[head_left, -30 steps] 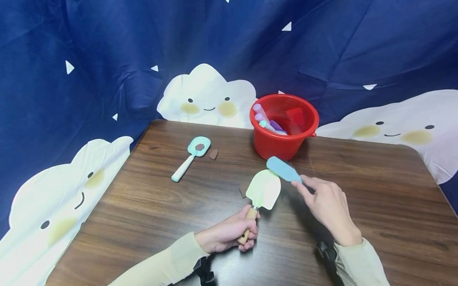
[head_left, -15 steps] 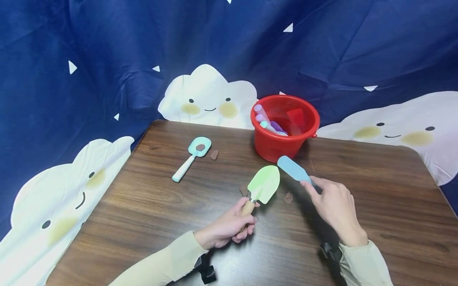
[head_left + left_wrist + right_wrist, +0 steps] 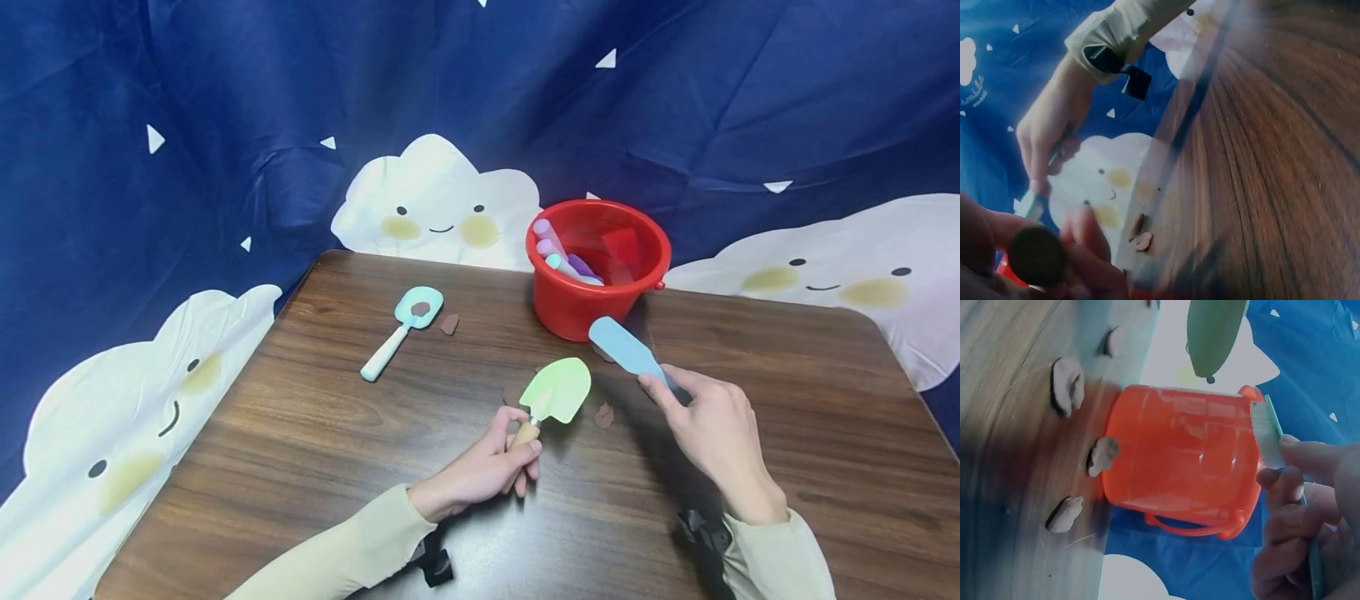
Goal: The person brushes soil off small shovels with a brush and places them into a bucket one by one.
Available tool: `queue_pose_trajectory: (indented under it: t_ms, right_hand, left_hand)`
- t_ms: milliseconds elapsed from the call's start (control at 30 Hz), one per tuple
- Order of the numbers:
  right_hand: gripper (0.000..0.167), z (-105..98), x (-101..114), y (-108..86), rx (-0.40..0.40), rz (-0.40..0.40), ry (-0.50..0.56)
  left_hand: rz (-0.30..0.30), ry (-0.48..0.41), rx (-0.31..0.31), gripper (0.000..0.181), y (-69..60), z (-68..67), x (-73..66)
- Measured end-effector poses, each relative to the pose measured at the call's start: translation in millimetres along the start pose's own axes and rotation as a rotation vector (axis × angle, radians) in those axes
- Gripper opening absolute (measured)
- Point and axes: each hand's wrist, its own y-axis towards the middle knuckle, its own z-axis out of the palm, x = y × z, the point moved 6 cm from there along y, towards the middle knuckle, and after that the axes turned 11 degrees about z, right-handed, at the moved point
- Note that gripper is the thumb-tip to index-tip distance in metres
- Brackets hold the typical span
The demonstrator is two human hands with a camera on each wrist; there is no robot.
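Note:
My left hand (image 3: 487, 467) grips the wooden handle of a green garden trowel (image 3: 558, 390), its blade held above the table. In the left wrist view the handle's round end (image 3: 1037, 255) shows between my fingers. My right hand (image 3: 716, 433) holds a light-blue brush (image 3: 622, 343) to the right of the trowel, apart from it. Pale bristles (image 3: 1266, 434) show on the brush's underside in the right wrist view. Below the two tools, brown flakes (image 3: 603, 415) lie on the table; several such pieces (image 3: 1072, 387) appear in the right wrist view.
A red bucket (image 3: 573, 304) with purple, pink and mint-handled items stands behind the tools. To the left lies a mint scoop (image 3: 386, 354) with a brown piece in its bowl, another flake (image 3: 449, 324) beside it. A blue cloth with clouds hangs behind the wooden table (image 3: 300, 433).
My right hand has drawn the brush rightward, off the trowel's blade. The trowel has turned and tilted in my left hand, and brown flakes on the table have come into view around it.

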Motion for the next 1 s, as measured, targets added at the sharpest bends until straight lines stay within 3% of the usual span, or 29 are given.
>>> queue_pose_trajectory:
  t_ms: [167, 400, 600, 700, 1000]
  right_hand:
    - [0.032, 0, 11, -2.2, 0.000, -0.044, 0.056]
    - [0.032, 7, 32, -11.5, 0.091, -0.132, 0.101]
    - [0.028, 25, 51, -27.3, 0.253, -0.222, 0.108]
    - [0.026, 32, 57, -33.6, 0.300, -0.266, 0.098]
    - [0.025, 41, 61, -38.3, 0.346, -0.285, 0.067]
  left_hand:
    - [-0.011, -0.079, 0.002, 0.039, -0.9, 2.5, 0.0]
    - [0.014, -0.045, -0.031, 0.040, -0.1, 2.0, -3.8]
    - [-0.046, -0.239, 0.008, 0.043, 0.9, 9.7, -3.6]
    - [-0.072, -0.285, 0.027, 0.046, 0.3, 12.5, -2.4]
    - [-0.081, -0.187, 0.072, 0.018, -2.0, 13.2, 1.6]
